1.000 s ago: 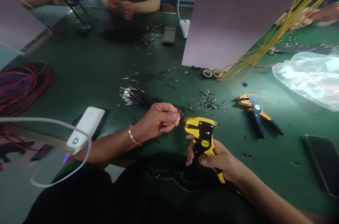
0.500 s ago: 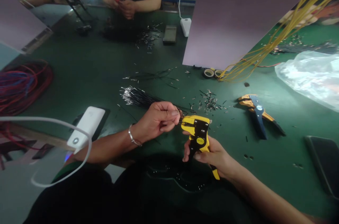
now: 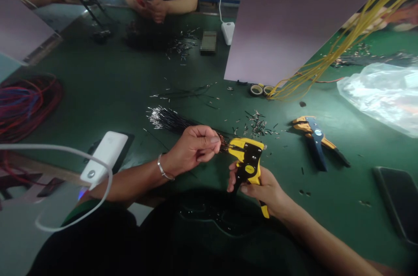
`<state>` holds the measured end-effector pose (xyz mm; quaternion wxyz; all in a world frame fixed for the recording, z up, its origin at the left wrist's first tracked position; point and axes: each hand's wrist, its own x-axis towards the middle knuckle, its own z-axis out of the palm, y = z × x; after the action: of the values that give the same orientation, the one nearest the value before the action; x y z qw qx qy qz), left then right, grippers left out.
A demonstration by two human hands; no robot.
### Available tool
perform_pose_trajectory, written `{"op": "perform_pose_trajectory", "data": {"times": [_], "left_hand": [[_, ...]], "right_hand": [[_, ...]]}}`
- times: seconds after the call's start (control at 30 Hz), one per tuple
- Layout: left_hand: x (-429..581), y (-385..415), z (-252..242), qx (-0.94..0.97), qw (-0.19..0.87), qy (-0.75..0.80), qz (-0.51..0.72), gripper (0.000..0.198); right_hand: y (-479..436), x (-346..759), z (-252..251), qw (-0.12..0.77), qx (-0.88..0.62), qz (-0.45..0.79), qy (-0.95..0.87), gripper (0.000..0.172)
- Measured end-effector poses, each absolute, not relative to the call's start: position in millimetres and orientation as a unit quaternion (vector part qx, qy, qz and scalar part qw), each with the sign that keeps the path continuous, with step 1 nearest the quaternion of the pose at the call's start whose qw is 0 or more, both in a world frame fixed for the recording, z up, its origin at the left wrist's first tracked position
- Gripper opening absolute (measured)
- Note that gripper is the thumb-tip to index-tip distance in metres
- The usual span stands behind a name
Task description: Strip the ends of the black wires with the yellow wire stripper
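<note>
Yellow wire stripper [image 3: 247,160] gripped in right hand [image 3: 264,189], upright, head pointing left; left hand [image 3: 192,147] pinches wire bundle [image 3: 170,121].

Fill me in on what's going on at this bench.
The left hand pinches a thin wire, its end at the head of the yellow wire stripper gripped in the right hand. A bundle of black wires lies behind on the green table, a blue-and-orange stripper to the right. Across the table, another person's hands hold something red.
</note>
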<state>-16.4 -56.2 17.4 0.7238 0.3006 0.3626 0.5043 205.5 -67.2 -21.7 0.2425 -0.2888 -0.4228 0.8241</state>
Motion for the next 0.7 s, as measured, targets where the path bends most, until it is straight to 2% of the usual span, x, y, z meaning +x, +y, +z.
{"op": "perform_pose_trajectory", "data": {"times": [0.4,0.7], "left_hand": [[-11.2,-59.0,17.1,0.336,0.700,0.361,0.516,0.024],[-13.9,-59.4,22.3,0.331,0.697,0.357,0.527,0.025]], "right_hand": [[-66.6,198.4,-21.2,0.254,-0.311,0.798,-0.449,0.032],[-62.0,197.8,-19.9,0.286,-0.332,0.797,-0.416,0.039]]}}
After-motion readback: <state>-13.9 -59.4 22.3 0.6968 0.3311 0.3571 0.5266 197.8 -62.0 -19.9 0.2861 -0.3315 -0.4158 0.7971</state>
